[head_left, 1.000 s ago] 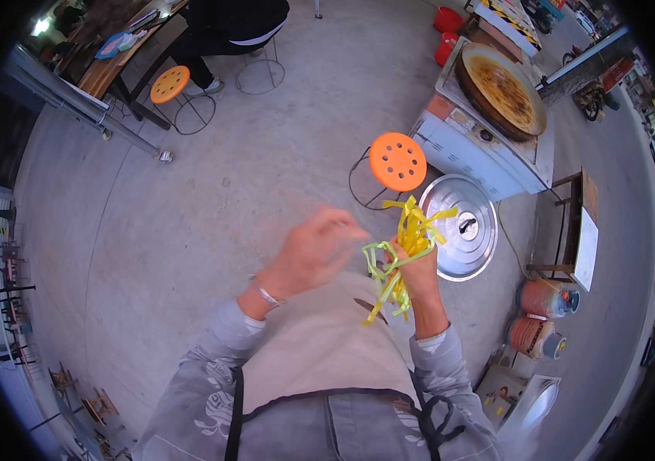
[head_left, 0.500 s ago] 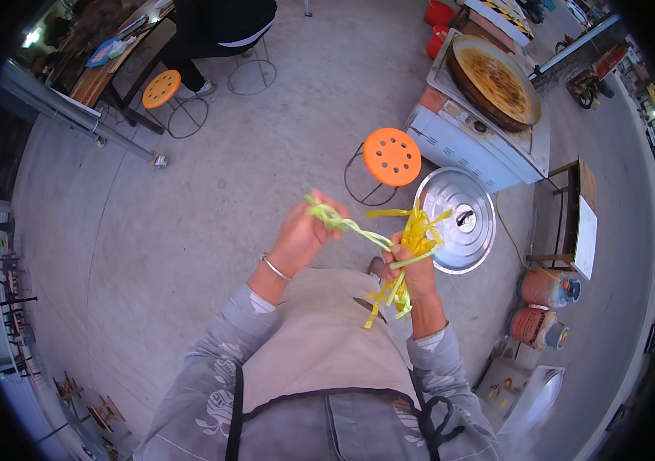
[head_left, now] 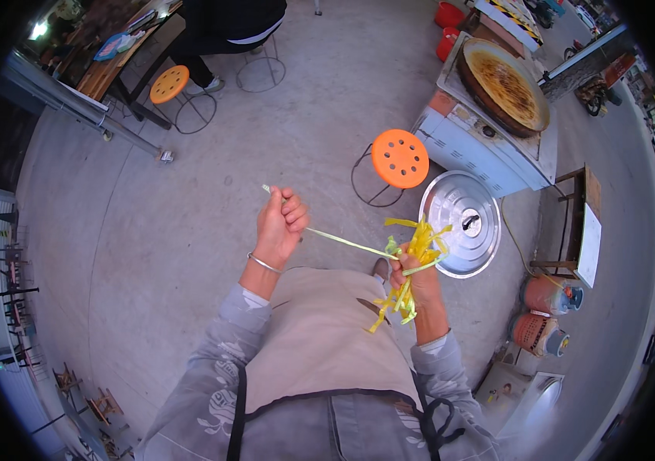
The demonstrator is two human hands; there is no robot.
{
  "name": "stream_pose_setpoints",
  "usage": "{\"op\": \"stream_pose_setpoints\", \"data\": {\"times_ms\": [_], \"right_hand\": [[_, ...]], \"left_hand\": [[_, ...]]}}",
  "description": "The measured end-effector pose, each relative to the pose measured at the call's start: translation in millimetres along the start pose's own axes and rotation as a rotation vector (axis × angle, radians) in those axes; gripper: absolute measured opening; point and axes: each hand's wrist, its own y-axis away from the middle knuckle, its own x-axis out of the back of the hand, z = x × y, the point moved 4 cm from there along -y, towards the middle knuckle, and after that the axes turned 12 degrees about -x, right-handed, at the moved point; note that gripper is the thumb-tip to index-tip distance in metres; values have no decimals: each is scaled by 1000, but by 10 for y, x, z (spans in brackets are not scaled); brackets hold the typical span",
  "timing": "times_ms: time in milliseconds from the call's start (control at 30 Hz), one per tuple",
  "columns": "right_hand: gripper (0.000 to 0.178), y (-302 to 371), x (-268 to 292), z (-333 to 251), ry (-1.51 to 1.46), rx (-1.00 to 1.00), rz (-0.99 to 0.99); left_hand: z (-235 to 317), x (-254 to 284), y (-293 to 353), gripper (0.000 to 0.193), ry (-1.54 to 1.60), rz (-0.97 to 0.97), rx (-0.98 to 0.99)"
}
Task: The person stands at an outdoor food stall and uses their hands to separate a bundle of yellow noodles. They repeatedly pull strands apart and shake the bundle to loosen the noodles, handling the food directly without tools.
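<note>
My right hand [head_left: 418, 278] is closed round a bundle of yellow plastic strips [head_left: 423, 241], whose ends stick out above and below the fist. A pale green strip [head_left: 348, 242] wraps the bundle and runs taut across to my left hand [head_left: 281, 223]. The left hand is closed in a fist on that strip, and its short free end pokes out above the fingers. Both hands are held in front of my beige apron [head_left: 327, 330]. The part of the strip inside each fist is hidden.
An orange round stool [head_left: 400, 159] stands ahead of my hands. Beside it a large metal lid [head_left: 450, 192] lies near a white stove with a big round pan [head_left: 500, 88]. Gas cylinders [head_left: 542, 295] and a small table [head_left: 573, 223] are at the right. A person sits at the far left.
My left hand has drawn away to the left, and the green strip, loose and twisted before, is now stretched straight. The right hand still grips the yellow bundle.
</note>
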Motion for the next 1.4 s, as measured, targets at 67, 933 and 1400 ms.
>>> {"op": "stream_pose_setpoints", "data": {"times_ms": [67,933,1400], "right_hand": [[16,2,-27,31,21,-15,26],[15,223,-334,135,735,-23,-282],[41,240,300,230,542,-257,-134]], "left_hand": [[102,10,-7,35,-52,-31,-72],[-508,-564,-4,32,186,-279,203],[1679,-643,-287,33,-132,-204,-834]]}}
